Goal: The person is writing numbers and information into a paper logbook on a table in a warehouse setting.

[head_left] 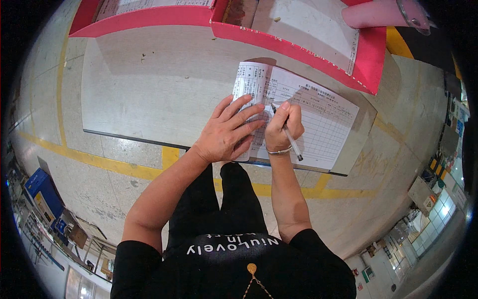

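A printed form pad [318, 127] with ruled rows and some handwriting lies near the front edge of a pale table. Its left-hand pages [247, 79] are folded or curled over. My left hand [231, 124] rests on those pages, fingers spread, pressing them flat. In my right hand [285, 124] is a pen [295, 145] with a clear barrel and dark end, gripped between thumb and fingers. The pen's tip touches or hovers just above the form near the fold; which of the two, I cannot tell. A bracelet circles my right wrist.
Along the table's far side stand red open trays [279, 44] holding papers. A pink cylindrical thing [373, 15] leans over the right tray. The pale tabletop [149, 84] stretches left of the pad. Yellow lines [114, 166] mark the floor; a blue box [44, 192] stands far left.
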{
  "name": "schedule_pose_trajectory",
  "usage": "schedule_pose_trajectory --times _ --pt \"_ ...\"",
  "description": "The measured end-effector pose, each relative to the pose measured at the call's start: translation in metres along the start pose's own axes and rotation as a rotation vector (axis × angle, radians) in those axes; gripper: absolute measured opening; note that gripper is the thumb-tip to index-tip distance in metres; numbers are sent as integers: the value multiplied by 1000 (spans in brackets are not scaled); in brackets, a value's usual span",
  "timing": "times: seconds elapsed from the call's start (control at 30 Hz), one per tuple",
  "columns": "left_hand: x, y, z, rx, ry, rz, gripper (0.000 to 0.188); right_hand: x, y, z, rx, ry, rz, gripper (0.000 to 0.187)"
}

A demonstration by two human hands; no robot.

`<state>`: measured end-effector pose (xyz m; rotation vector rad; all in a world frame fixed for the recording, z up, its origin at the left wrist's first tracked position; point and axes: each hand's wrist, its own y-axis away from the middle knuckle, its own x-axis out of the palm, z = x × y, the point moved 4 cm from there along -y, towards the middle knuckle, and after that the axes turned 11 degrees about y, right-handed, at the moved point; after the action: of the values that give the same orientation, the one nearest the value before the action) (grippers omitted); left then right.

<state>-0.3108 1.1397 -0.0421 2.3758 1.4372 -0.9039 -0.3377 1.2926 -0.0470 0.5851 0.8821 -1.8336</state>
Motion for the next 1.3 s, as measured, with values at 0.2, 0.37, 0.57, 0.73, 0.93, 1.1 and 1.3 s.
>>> schedule_pose_trajectory --times 0.2,0.37,0.57,0.73,0.93,1.1,1.3 --pt "-1 0 0 2 9 -4 45 -1 1 -2 -24 -21 -15 30" --pt "-1 0 0 -8 28 -3 47 1 1 -1 -32 12 2 29" --pt "0 0 1 -5 17 -4 47 1 2 -2 -33 32 28 30" --pt "-1 0 0 12 6 3 44 1 1 -2 -36 18 -5 30" --pt "-1 0 -1 5 4 -1 45 1 1 -1 -37 59 8 29" --pt "-1 0 0 10 -2 -4 46 -5 2 1 -17 -2 -65 29" --pt "0 0 1 -3 30 -12 47 1 3 1 -85 -29 24 29"
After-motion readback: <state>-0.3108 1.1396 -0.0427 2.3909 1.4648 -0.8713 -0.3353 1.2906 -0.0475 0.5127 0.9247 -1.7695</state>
